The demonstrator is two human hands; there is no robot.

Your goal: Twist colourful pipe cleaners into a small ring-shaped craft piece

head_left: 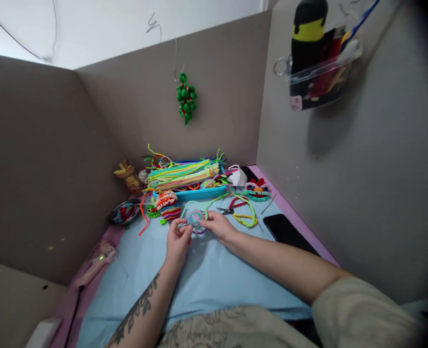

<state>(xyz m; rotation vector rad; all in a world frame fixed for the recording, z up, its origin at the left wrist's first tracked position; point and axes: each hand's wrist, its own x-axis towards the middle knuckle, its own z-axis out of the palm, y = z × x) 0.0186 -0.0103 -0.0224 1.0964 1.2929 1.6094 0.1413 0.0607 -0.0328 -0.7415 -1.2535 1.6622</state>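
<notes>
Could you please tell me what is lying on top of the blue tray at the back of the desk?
A bundle of pipe cleaners lies across the blue tray. The tray's floor is hidden beneath them.

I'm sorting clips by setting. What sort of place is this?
Most likely a small craft desk walled in by grey partition panels. A bundle of coloured pipe cleaners lies in a blue tray, scissors lie nearby, and both hands, left hand and right hand, hold a small coiled pipe-cleaner piece.

On your table (pixel 214 285): tray of pipe cleaners (pixel 186 181) at the back, bowl (pixel 124 212) to its left, scissors (pixel 231 208) before it, phone (pixel 286 231) at right.
</notes>
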